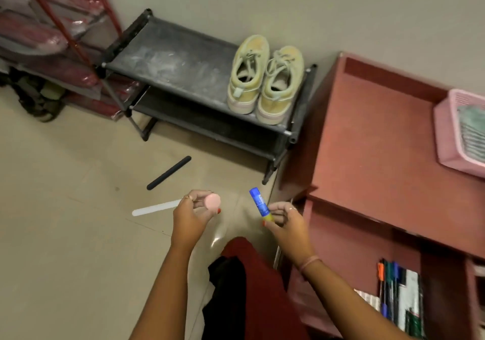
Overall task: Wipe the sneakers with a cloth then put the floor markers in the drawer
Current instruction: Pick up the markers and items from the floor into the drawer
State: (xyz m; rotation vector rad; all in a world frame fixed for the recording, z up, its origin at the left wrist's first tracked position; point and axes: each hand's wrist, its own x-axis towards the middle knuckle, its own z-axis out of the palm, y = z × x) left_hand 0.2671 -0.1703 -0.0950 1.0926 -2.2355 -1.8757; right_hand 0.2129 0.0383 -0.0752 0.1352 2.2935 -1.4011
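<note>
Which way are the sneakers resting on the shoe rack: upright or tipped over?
Upright: both sneakers stand on their soles, side by side on the rack's top shelf, openings facing up.

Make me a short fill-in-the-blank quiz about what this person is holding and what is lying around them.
1. The pair of sneakers sits on the top shelf of the dark ____.
2. The right hand holds a stick-shaped item with a ____ cap.
3. The left hand holds a small round ____ object.
4. The black stick and the white stick both lie on the ____.

Missing words: shoe rack; blue; pink; floor
</note>
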